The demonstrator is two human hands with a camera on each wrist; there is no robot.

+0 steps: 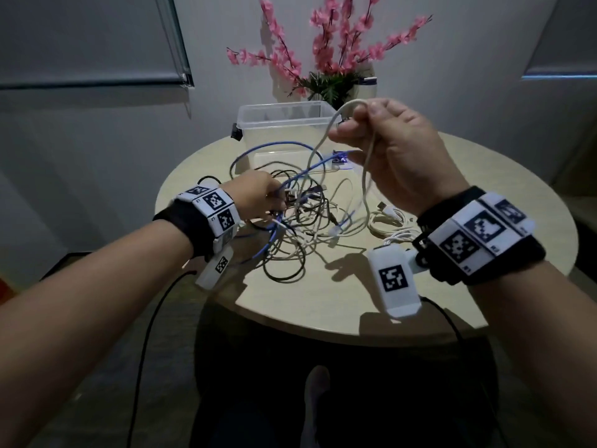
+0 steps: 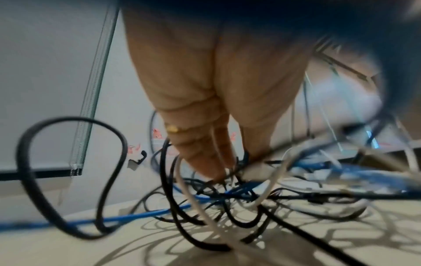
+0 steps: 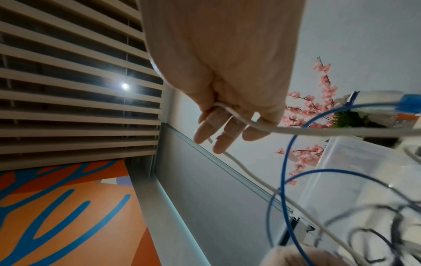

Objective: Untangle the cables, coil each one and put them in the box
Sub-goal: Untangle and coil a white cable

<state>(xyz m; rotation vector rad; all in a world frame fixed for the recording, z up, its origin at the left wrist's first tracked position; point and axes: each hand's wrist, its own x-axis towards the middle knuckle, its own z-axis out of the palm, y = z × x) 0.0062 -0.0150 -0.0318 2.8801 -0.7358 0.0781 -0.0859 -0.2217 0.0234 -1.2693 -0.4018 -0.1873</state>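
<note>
The right hand (image 1: 392, 153), raised at centre right of the head view, grasps a loop of white cable (image 1: 366, 185) between thumb and fingers; the cable hangs from the hand down into the tangle of cables (image 1: 300, 221) spread over the middle of the round table (image 1: 290, 302). In the right wrist view the same white cable (image 3: 237, 115) crosses the curled fingers (image 3: 205, 129) and runs off to the lower right.

The left hand (image 1: 255, 197), left of centre, reaches into the tangle with its fingers among black, white and blue strands; the blurred left wrist view shows the fingertips (image 2: 205, 162) buried in the cables, but I cannot tell whether they pinch any one strand. A blue cable (image 1: 274, 145) arcs up above the pile.

The clear plastic box (image 1: 284, 130) stands at the table's far edge, upper centre, in front of pink artificial flowers (image 1: 323, 50).
</note>
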